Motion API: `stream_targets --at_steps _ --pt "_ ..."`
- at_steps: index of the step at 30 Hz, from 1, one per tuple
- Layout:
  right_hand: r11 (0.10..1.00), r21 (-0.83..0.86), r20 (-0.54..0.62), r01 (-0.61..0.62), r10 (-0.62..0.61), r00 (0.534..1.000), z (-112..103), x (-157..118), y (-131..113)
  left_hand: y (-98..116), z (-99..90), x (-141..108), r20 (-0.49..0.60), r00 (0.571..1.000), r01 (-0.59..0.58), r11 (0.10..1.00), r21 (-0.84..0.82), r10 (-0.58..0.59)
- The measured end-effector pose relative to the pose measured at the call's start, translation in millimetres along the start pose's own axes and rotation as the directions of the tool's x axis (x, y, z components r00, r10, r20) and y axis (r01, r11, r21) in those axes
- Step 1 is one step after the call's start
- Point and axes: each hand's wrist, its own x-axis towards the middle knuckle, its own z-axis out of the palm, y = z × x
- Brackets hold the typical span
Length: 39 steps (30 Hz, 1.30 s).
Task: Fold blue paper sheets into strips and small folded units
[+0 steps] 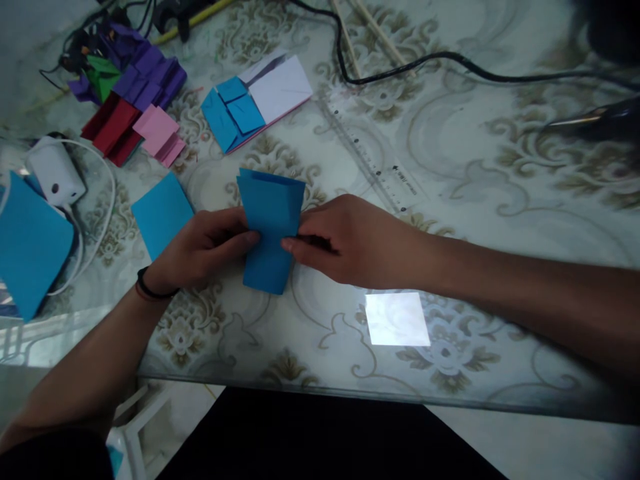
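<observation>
A folded piece of blue paper (270,233) is held upright-looking over the table, its layers slightly apart at the top. My left hand (205,245) pinches its left edge, thumb in front and fingers behind. On the opposite edge, my right hand (340,240) grips it between thumb and fingers. Partly behind my left wrist lies a blue paper square (163,213). Further back rests a folded blue and white paper piece (280,87).
Purple (150,77), red (114,128) and pink (160,133) folded papers lie back left. A clear ruler (370,160), black cable (445,56), white device (56,170) and large blue sheet (33,247) are around. The table's glass edge (320,395) runs in front.
</observation>
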Motion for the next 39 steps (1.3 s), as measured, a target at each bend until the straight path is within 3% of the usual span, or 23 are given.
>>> stream_targets --at_steps 29,36,39 --pt "0.999 -0.028 0.037 -0.031 0.032 0.999 -0.4 0.5 -1.8 -1.5 -2.7 -1.9 0.013 1.0 0.02 0.998 0.054 -0.02" --pt "0.999 -0.017 0.036 -0.037 0.037 0.999 -0.5 -0.2 -1.7 -1.0 -2.9 -0.5 0.021 1.0 0.023 1.0 0.002 -0.023" --pt "0.999 -0.009 0.037 -0.033 0.033 0.999 -0.2 0.2 -1.4 -3.5 -4.9 1.2 0.015 0.998 0.057 0.991 -0.124 -0.056"
